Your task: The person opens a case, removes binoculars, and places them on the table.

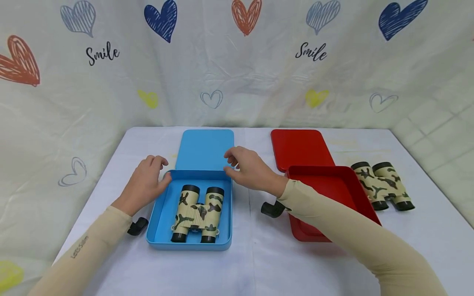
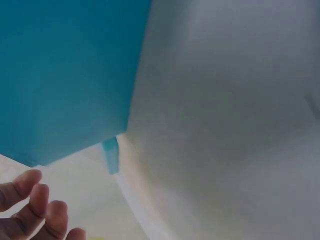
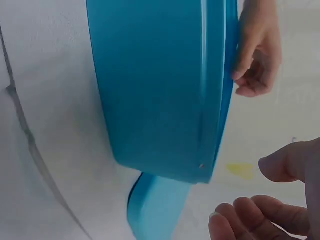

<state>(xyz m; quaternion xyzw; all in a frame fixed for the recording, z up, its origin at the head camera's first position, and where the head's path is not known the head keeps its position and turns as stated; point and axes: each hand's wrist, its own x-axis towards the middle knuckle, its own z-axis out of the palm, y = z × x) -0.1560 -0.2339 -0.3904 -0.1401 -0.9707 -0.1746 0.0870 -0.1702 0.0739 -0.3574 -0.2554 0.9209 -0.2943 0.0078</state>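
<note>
A pair of camouflage binoculars (image 1: pixel 185 211) lies inside a blue box (image 1: pixel 159 224), with the black-rimmed ends at front and back. My left hand (image 1: pixel 146 179) is at the box's far left corner, thumb near the rim; whether it touches is unclear. My right hand (image 1: pixel 252 168) hovers by the far right corner, fingers loosely bent, thumb apart from them and nothing held. Behind the box lies a flat blue lid (image 1: pixel 205 150). The left wrist view shows left fingertips (image 2: pixel 37 205) close to the blue box's wall.
To the right stands a red box (image 1: pixel 344 185), partly hidden by my right forearm, with its red lid (image 1: pixel 301 150) behind it. Beside it on the white table lie similar camouflage binoculars (image 1: pixel 394 185). A heart-patterned curtain (image 1: pixel 237 74) rises behind the table.
</note>
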